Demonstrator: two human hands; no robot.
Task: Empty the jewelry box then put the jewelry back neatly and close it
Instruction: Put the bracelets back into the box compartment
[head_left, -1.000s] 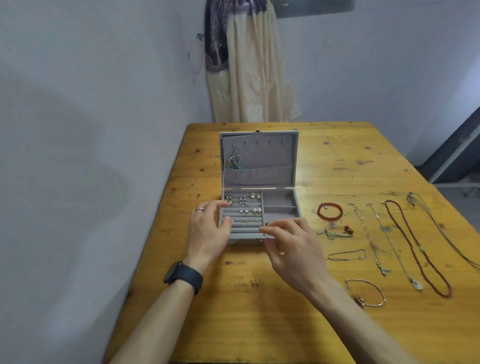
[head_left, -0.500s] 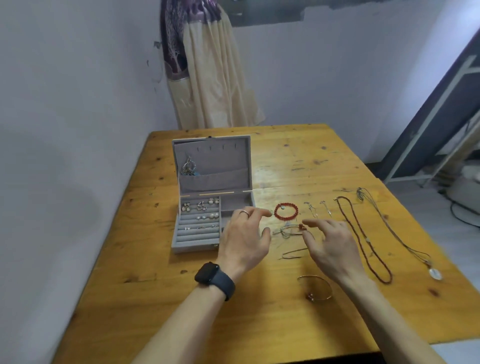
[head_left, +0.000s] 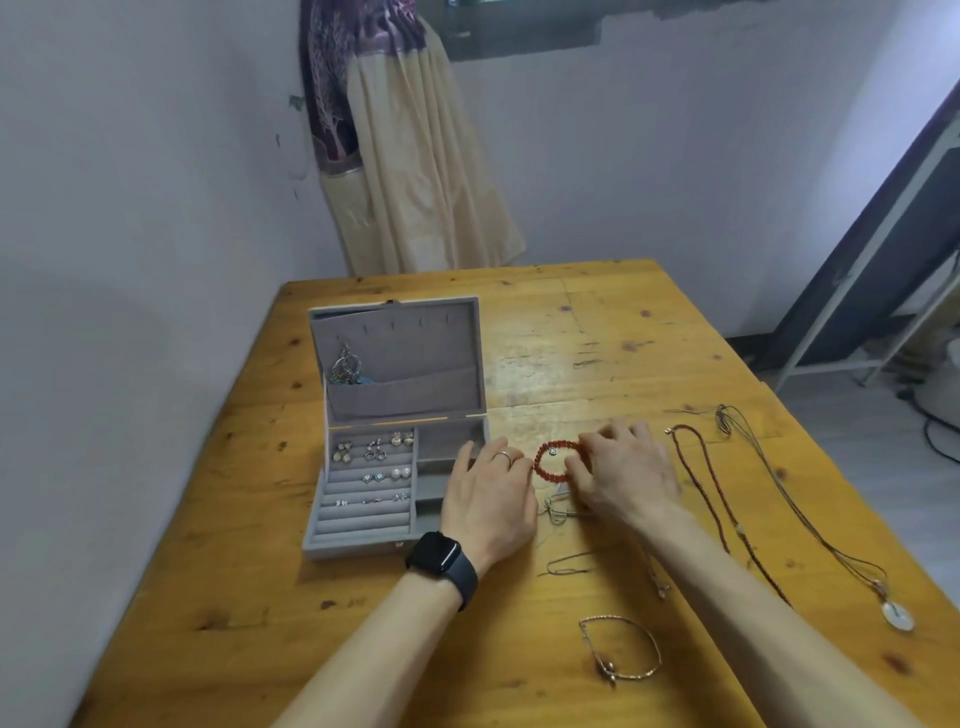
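Note:
The grey jewelry box (head_left: 363, 543) stands open on the wooden table (head_left: 597, 338), its lid (head_left: 405, 358) upright with a silver pendant (head_left: 345, 366) hanging inside. Several earrings (head_left: 374, 457) sit in its left rows. My left hand (head_left: 488, 501) lies flat with fingers apart over the box's right edge. A red bead bracelet (head_left: 545, 470) lies just right of the box, and my right hand (head_left: 623, 478) pinches its right side. A knotted cord bracelet (head_left: 558, 506) shows between my hands.
To the right lie a dark red necklace (head_left: 717, 499), a cord necklace with a white pendant (head_left: 896, 616), a thin dark bracelet (head_left: 566, 564) and a gold bangle (head_left: 621, 649). A curtain (head_left: 415, 182) hangs behind the table. A metal frame (head_left: 883, 291) stands at the far right.
Both hands left the front of the box and moved right to the bracelets. My right hand closed on the red bead bracelet. The view swung right.

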